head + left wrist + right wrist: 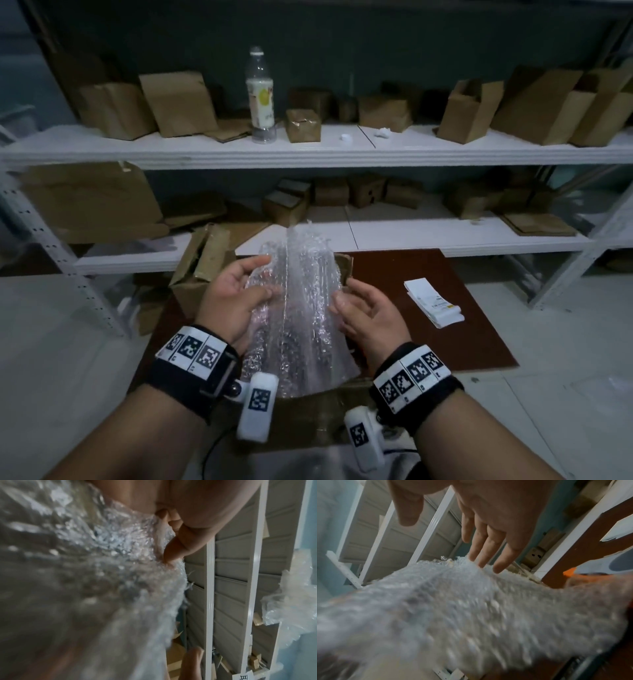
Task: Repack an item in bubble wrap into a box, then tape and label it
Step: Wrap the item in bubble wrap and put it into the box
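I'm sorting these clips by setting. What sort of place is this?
Probably a small stockroom or packing area: white metal shelving holds many plain cardboard boxes, a stack of paper labels lies on a brown mat, and both hands work a sheet of bubble wrap.

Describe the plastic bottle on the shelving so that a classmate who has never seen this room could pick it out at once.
Start at the white metal shelving against the dark back wall and look along its upper shelf, left of centre. Among the brown cardboard boxes stands the plastic bottle, upright. It is the only clear, tall thing there, with a pale label bearing a yellow patch.
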`<state>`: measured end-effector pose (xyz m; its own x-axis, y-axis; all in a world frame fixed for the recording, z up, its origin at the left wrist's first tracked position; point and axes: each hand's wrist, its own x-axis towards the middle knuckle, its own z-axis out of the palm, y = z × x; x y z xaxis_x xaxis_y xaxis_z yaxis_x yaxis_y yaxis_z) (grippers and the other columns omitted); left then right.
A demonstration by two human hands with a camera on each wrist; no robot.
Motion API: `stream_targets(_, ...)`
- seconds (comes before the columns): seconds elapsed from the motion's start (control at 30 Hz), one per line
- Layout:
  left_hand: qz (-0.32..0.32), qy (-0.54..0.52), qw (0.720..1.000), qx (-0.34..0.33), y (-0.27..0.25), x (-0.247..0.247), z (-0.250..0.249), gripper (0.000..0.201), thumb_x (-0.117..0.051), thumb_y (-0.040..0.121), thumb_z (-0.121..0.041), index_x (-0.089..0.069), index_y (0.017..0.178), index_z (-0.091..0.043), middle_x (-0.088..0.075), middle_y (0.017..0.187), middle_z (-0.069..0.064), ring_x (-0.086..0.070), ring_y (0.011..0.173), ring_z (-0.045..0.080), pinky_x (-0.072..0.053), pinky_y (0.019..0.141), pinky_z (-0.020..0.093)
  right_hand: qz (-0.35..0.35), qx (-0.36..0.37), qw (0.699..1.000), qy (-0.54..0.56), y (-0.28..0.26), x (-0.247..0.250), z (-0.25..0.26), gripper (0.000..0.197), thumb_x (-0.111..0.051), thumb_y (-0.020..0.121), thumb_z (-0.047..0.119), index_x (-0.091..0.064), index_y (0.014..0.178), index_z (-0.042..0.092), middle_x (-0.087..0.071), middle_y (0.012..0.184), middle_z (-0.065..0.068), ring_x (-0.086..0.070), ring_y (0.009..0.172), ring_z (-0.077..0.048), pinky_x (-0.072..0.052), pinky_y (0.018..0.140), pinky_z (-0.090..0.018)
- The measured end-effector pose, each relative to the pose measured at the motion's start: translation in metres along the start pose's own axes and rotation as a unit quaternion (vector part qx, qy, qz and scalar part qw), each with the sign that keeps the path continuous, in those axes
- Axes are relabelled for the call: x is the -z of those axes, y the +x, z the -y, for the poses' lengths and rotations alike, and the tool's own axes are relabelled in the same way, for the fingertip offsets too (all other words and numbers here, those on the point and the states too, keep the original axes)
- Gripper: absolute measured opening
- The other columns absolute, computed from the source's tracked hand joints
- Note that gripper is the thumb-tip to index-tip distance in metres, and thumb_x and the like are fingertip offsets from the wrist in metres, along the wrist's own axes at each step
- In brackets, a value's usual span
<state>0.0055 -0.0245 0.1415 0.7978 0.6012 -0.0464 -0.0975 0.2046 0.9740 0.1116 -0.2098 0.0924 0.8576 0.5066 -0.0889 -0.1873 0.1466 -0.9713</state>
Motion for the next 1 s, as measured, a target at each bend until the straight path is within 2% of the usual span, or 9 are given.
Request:
stream_targets(0.17, 0.003, -0.113, 0.992, 0.056, 0.012, 0.019, 0.02, 0.048, -0.052, 0.08, 0.02, -0.069, 0.109, -0.014, -0.069, 0.113, 0.02, -0.065, 0.098, 0.041, -0.051, 0.09, 0.064, -0.038, -0.028, 0.994, -0.096, 0.006, -0.01, -0.013, 0.065, -0.084, 0.07, 0.041, -0.059, 0.127, 0.022, -0.071, 0.114, 0.002, -0.068, 0.106, -0.016, -0.055, 0.092, -0.035)
stream_targets(0.23, 0.027, -0.16, 0.983, 0.084, 0.017, 0.023, 0.025, 0.048, -0.045, 0.082, 0.019, -0.067, 0.111, -0.013, -0.071, 0.108, 0.021, -0.066, 0.097, 0.039, -0.056, 0.081, 0.061, -0.033, -0.04, 0.992, -0.113, 0.009, -0.016, -0.017, 0.049, -0.078, 0.081, 0.033, -0.06, 0.124, 0.02, -0.072, 0.113, 0.002, -0.07, 0.102, -0.014, -0.056, 0.087, -0.029)
stream_targets(0.33, 0.036, -0.186, 0.977, 0.097, 0.024, 0.024, 0.039, 0.048, -0.039, 0.081, 0.02, -0.065, 0.107, -0.012, -0.069, 0.105, 0.021, -0.067, 0.083, 0.03, -0.056, 0.062, 0.044, 0.003, -0.063, 0.992, -0.108, 0.015, -0.027, -0.023, 0.043, -0.077, 0.081, 0.041, -0.067, 0.117, 0.02, -0.076, 0.107, -0.004, -0.073, 0.097, -0.024, -0.058, 0.088, -0.047)
stream_targets(0.43, 0.03, -0.2, 0.974, 0.104, 0.034, 0.022, 0.054, 0.046, -0.043, 0.08, 0.021, -0.064, 0.105, -0.011, -0.066, 0.11, 0.026, -0.067, 0.087, 0.035, -0.055, 0.064, 0.045, -0.01, -0.081, 0.992, -0.099, 0.021, -0.038, -0.025, 0.052, -0.082, 0.065, 0.052, -0.072, 0.105, 0.021, -0.076, 0.102, -0.012, -0.072, 0.096, -0.036, -0.055, 0.09, -0.058)
stream_targets(0.57, -0.017, -0.12, 0.992, 0.028, 0.05, 0.02, 0.061, 0.046, -0.071, 0.077, 0.01, -0.06, 0.112, -0.017, -0.072, 0.113, 0.009, -0.072, 0.098, 0.026, -0.057, 0.077, 0.043, -0.054, -0.056, 0.993, -0.084, 0.027, -0.045, -0.02, 0.037, -0.083, 0.075, 0.026, -0.07, 0.103, 0.007, -0.072, 0.101, -0.025, -0.07, 0.091, -0.043, -0.053, 0.088, -0.065)
stream_targets(0.67, -0.037, -0.015, 0.999, -0.036, 0.059, 0.02, 0.07, 0.039, -0.075, 0.079, 0.003, -0.064, 0.104, -0.025, -0.071, 0.108, -0.003, -0.069, 0.1, 0.014, -0.054, 0.079, 0.027, -0.058, -0.019, 0.995, -0.078, 0.032, -0.045, -0.011, 0.03, -0.08, 0.08, 0.014, -0.068, 0.106, 0.004, -0.074, 0.095, -0.017, -0.066, 0.079, -0.027, -0.054, 0.089, -0.057)
stream_targets(0.8, -0.017, 0.084, 0.996, -0.034, 0.062, 0.017, 0.076, 0.01, -0.065, 0.093, -0.031, -0.074, 0.092, -0.027, -0.076, 0.089, -0.001, -0.071, 0.088, 0.021, -0.052, 0.078, 0.034, -0.042, 0.004, 0.998, -0.046, 0.037, -0.047, -0.004, 0.024, -0.076, 0.082, 0.005, -0.066, 0.103, -0.001, -0.069, 0.074, -0.003, -0.06, 0.06, -0.013, -0.055, 0.059, -0.03)
stream_targets(0.9, 0.08, -0.023, 0.994, 0.071, 0.058, 0.017, 0.074, 0.049, -0.061, 0.083, -0.067, -0.074, 0.105, -0.026, -0.076, 0.104, 0.005, -0.071, 0.101, 0.028, -0.051, 0.091, 0.049, -0.042, 0.0, 0.999, -0.034, 0.04, -0.051, -0.006, 0.026, -0.082, 0.077, 0.014, -0.067, 0.096, 0.004, -0.064, 0.072, -0.006, -0.056, 0.06, -0.019, -0.051, 0.06, -0.035)
stream_targets(1.0, 0.139, -0.045, 0.988, 0.059, 0.058, 0.017, 0.07, 0.033, -0.073, 0.087, -0.032, -0.069, 0.113, -0.013, -0.074, 0.107, 0.014, -0.07, 0.102, 0.037, -0.052, 0.092, 0.059, -0.063, 0.008, 0.998, 0.003, 0.04, -0.058, -0.012, 0.019, -0.077, 0.081, 0.011, -0.065, 0.091, 0.002, -0.064, 0.07, -0.01, -0.056, 0.06, -0.023, -0.051, 0.062, -0.037)
